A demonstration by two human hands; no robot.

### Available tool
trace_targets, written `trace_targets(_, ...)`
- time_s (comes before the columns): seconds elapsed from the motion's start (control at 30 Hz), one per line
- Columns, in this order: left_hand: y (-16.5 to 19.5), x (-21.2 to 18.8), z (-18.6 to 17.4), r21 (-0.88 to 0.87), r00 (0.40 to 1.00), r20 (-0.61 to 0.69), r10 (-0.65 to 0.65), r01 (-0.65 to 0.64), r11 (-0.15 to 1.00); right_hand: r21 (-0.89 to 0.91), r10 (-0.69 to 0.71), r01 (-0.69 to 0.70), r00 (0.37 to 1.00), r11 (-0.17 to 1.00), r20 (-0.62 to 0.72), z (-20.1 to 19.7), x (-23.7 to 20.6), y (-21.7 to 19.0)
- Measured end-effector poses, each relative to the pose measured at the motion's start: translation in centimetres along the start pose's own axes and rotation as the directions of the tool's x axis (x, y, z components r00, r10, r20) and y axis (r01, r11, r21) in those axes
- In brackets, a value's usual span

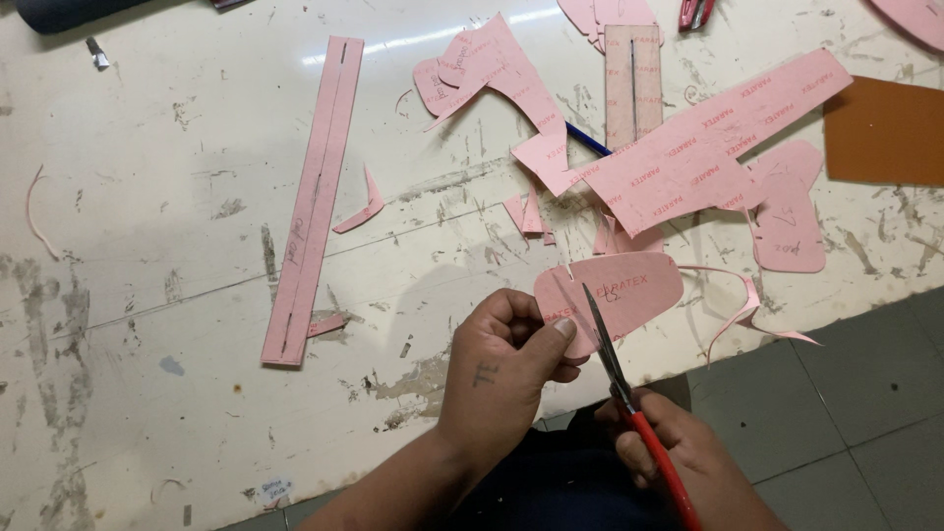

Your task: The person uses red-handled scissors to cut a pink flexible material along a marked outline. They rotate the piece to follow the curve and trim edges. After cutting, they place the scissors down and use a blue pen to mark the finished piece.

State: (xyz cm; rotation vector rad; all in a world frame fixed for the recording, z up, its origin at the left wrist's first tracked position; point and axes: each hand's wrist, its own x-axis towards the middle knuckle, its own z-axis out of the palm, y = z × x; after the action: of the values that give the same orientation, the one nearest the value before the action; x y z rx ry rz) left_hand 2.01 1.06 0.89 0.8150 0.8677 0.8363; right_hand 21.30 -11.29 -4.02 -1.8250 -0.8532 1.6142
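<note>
My left hand pinches the left end of a rounded pink board piece just past the table's front edge. My right hand grips red-handled scissors, whose blades point up and cross the piece's left part beside my left thumb. A thin curled pink offcut strip hangs off to the right of the piece.
On the worn white table lie a long pink strip, a large printed pink sheet, several pink cut shapes and scraps, a blue pen, a brown sheet. Grey floor tiles show at the lower right.
</note>
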Motion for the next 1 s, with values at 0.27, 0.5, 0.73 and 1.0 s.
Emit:
trace_targets(0.27, 0.1, 0.0, 0.0, 0.013, 1.000, -0.006, 0.001, 0.000, 1.000, 0.150, 0.025, -0.022, 1.000, 0.989, -0.013, 0.1, 0.0, 0.8)
trace_targets(0.5, 0.1, 0.0, 0.0, 0.037, 1.000, -0.016, -0.004, 0.005, 0.999, 0.202, 0.028, -0.023, 0.999, 0.979, -0.019, 0.1, 0.0, 1.0)
trace_targets(0.73, 0.0, 0.0, -0.1, 0.012, 1.000, -0.014, 0.003, -0.003, 1.000, 0.140, 0.024, -0.017, 0.999, 0.990, -0.048, 0.2, -0.3, 0.6)
trace_targets(1.0, 1.3, 0.1, -0.1, 0.025, 0.999, -0.008, 0.042, -0.042, 0.999, 0.026, -0.043, 0.043, 0.999, 0.999, 0.026, 0.0, 0.0, 0.9)
